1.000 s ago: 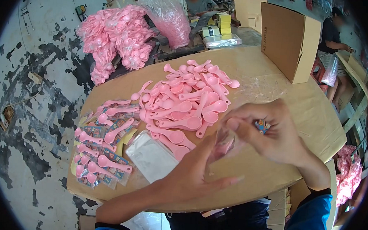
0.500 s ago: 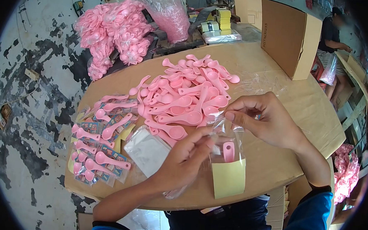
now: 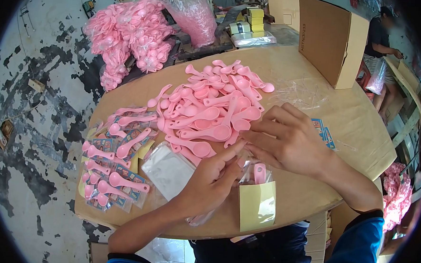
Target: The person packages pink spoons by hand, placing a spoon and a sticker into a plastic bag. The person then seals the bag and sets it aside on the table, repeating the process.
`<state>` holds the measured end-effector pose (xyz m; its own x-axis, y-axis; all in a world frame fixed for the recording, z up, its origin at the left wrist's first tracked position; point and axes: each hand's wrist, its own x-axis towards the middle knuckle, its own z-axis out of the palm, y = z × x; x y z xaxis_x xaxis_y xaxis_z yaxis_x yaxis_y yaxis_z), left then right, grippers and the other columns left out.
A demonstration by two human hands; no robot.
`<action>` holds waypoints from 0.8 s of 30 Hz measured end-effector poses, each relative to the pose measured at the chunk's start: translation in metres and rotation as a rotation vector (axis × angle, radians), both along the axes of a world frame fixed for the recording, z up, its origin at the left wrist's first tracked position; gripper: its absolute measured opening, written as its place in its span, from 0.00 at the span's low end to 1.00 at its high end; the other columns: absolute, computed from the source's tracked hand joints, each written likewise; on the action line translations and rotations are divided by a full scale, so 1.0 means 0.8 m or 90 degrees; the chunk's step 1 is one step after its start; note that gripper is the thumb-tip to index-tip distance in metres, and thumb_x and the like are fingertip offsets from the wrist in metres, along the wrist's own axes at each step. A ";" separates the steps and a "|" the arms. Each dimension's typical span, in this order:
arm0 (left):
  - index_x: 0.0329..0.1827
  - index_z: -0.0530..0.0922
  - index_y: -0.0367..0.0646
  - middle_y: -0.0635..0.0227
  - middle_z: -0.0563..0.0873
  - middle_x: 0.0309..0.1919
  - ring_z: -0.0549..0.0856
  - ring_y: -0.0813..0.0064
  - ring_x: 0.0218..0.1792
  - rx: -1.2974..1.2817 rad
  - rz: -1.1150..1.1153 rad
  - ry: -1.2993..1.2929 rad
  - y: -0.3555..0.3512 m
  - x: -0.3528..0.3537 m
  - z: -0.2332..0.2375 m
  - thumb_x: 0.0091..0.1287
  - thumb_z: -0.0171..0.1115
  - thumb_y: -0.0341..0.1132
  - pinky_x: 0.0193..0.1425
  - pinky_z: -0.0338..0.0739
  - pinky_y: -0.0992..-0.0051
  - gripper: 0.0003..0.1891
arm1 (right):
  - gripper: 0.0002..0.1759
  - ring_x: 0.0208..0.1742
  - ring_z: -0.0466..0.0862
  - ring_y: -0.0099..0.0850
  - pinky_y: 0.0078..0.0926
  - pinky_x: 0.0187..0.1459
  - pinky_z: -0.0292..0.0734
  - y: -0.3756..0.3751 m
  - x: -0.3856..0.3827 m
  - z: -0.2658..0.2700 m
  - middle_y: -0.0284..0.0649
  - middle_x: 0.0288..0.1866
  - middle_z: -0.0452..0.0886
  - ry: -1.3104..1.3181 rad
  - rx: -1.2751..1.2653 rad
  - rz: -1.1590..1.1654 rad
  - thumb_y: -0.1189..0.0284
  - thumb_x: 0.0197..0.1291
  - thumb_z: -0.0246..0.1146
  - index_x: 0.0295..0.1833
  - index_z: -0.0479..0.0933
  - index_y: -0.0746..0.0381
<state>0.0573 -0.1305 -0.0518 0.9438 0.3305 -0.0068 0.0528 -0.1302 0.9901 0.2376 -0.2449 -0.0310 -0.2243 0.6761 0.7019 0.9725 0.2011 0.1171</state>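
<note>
A clear plastic bag (image 3: 250, 168) hangs below my fingers, holding a pink measuring spoon (image 3: 259, 174) and a pale yellow card (image 3: 257, 208). Only the spoon's handle end, with its hole, shows above the card. My left hand (image 3: 212, 179) pinches the bag's upper left part between thumb and finger. At the bag's top edge, the thumb and fingers of my right hand (image 3: 290, 144) are closed, almost meeting the left fingertips. Just left of my left hand lies a stack of clear bags (image 3: 166, 171).
Loose pink spoons (image 3: 211, 108) are heaped mid-table. Bagged spoons with cards (image 3: 116, 167) cover the left side; blue printed cards (image 3: 322, 133) lie right. A cardboard box (image 3: 327, 44) stands at the back. Large bags of pink goods (image 3: 130, 34) sit behind. A person (image 3: 380, 50) sits far right.
My right hand has lowered and come left, closer to my left fingertips. The bag has shifted slightly down and left. The blue cards behind my right hand have come into view.
</note>
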 end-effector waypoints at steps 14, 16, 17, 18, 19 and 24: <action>0.75 0.59 0.34 0.66 0.79 0.46 0.78 0.84 0.38 0.107 -0.074 0.004 0.014 0.003 -0.012 0.77 0.47 0.29 0.41 0.73 0.83 0.25 | 0.10 0.31 0.79 0.29 0.30 0.37 0.75 0.007 0.002 -0.005 0.33 0.27 0.80 0.056 -0.048 0.005 0.68 0.44 0.70 0.33 0.80 0.60; 0.75 0.60 0.36 0.67 0.81 0.42 0.78 0.86 0.34 0.106 -0.071 -0.048 0.012 0.004 -0.015 0.77 0.46 0.30 0.36 0.70 0.86 0.24 | 0.07 0.28 0.79 0.27 0.28 0.34 0.75 0.002 0.003 0.004 0.33 0.27 0.80 0.168 -0.077 0.021 0.71 0.49 0.68 0.33 0.79 0.61; 0.75 0.60 0.38 0.65 0.82 0.46 0.80 0.85 0.37 0.089 -0.073 -0.080 0.011 0.006 -0.017 0.77 0.46 0.31 0.38 0.72 0.86 0.24 | 0.06 0.28 0.79 0.26 0.26 0.33 0.75 0.001 0.007 0.009 0.32 0.25 0.79 0.265 -0.063 0.014 0.72 0.51 0.66 0.33 0.79 0.61; 0.75 0.60 0.39 0.64 0.81 0.50 0.82 0.83 0.40 0.031 -0.069 -0.087 0.010 0.005 -0.015 0.78 0.46 0.31 0.40 0.74 0.85 0.24 | 0.04 0.27 0.79 0.24 0.24 0.32 0.74 0.000 0.013 0.016 0.32 0.24 0.78 0.363 -0.048 0.007 0.73 0.54 0.65 0.33 0.79 0.62; 0.75 0.59 0.40 0.62 0.81 0.53 0.83 0.82 0.42 -0.026 -0.065 -0.095 0.009 0.005 -0.013 0.78 0.46 0.32 0.42 0.76 0.84 0.24 | 0.03 0.27 0.79 0.22 0.23 0.31 0.74 -0.003 0.021 0.025 0.31 0.23 0.77 0.461 -0.034 -0.002 0.74 0.56 0.63 0.33 0.78 0.62; 0.74 0.59 0.40 0.51 0.80 0.58 0.85 0.64 0.53 -0.258 0.014 -0.086 0.015 0.004 0.020 0.79 0.43 0.33 0.55 0.83 0.66 0.22 | 0.06 0.29 0.80 0.21 0.18 0.32 0.74 -0.058 0.109 0.079 0.33 0.25 0.79 0.680 -0.106 0.390 0.75 0.61 0.60 0.36 0.80 0.65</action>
